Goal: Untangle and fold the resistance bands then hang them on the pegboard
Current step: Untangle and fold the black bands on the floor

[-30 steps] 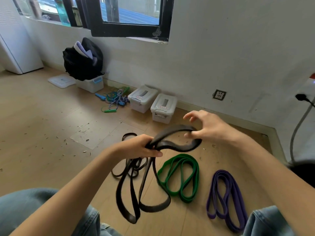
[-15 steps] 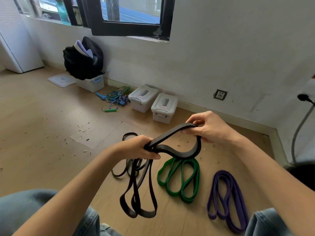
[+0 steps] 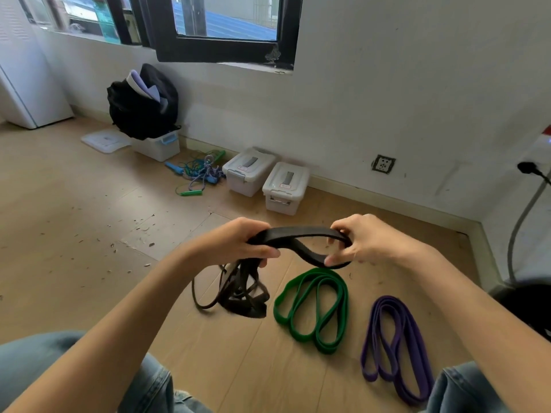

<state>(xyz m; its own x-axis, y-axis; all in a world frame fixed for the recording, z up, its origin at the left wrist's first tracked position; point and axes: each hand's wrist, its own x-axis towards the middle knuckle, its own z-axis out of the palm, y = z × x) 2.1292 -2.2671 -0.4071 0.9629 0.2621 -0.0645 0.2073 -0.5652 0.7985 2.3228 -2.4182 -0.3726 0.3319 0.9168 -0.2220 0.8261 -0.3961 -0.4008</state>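
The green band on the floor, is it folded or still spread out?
Folded. The green band lies on the floor in stacked, overlapping loops, untouched by either hand.

arms: both bare right up to where the shot cuts off, no sleeves showing
left hand: nothing on it, no rings or gloves
right hand: same deal, bare, no watch
legs: faded light blue jeans, a stitched seam visible on the right knee
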